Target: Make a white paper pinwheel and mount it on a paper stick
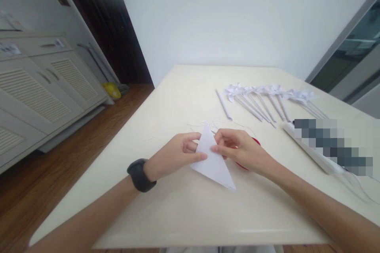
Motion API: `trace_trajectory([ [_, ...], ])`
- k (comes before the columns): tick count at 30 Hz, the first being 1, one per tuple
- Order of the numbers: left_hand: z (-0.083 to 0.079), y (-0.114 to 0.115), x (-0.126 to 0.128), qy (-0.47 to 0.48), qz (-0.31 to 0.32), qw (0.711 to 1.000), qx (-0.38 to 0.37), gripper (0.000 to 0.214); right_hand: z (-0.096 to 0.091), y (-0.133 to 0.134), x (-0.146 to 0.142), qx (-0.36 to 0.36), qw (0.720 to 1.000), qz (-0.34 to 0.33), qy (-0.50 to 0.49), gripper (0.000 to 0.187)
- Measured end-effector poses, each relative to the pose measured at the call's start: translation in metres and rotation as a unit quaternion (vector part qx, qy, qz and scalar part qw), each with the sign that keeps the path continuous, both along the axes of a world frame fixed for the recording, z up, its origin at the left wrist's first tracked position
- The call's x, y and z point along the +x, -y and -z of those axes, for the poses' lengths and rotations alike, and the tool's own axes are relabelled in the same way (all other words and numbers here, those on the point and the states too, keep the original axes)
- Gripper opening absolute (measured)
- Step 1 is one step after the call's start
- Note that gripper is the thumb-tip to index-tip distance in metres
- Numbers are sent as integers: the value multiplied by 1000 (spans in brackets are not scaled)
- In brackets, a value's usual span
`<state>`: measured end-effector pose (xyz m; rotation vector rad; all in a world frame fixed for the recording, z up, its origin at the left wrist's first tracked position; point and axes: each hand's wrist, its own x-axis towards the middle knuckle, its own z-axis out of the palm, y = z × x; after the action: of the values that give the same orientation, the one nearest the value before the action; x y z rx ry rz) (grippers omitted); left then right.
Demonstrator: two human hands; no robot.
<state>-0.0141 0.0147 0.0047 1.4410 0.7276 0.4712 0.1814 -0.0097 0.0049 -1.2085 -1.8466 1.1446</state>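
A sheet of white paper, folded into a triangle, is held up above the table between both hands. My left hand pinches its left edge, thumb on the near face and fingers behind. On the right edge, my right hand grips the paper with thumb in front and fingers behind. Red-handled scissors lie under my right hand, mostly hidden by it. Thin white paper strips are scattered just beyond the folded paper.
Several white paper pinwheels on rolled paper sticks lie in a row at the back right. A separate paper tube rests left of them. On the right is a long white object, partly blurred out, with a cord. The table meets a wall behind.
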Motion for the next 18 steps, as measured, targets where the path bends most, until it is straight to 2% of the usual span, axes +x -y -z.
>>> trace_trajectory([
  [6,1,1,-1,-22,27,998,42,29,2,0,-1,-13,1000,-20,-2,24],
  [12,1,0,0,-16,76,996,37,23,1,5,0,32,999,-1,40,28],
  [18,-4,-2,0,-30,19,997,64,16,-2,1,1,60,998,23,2,29],
])
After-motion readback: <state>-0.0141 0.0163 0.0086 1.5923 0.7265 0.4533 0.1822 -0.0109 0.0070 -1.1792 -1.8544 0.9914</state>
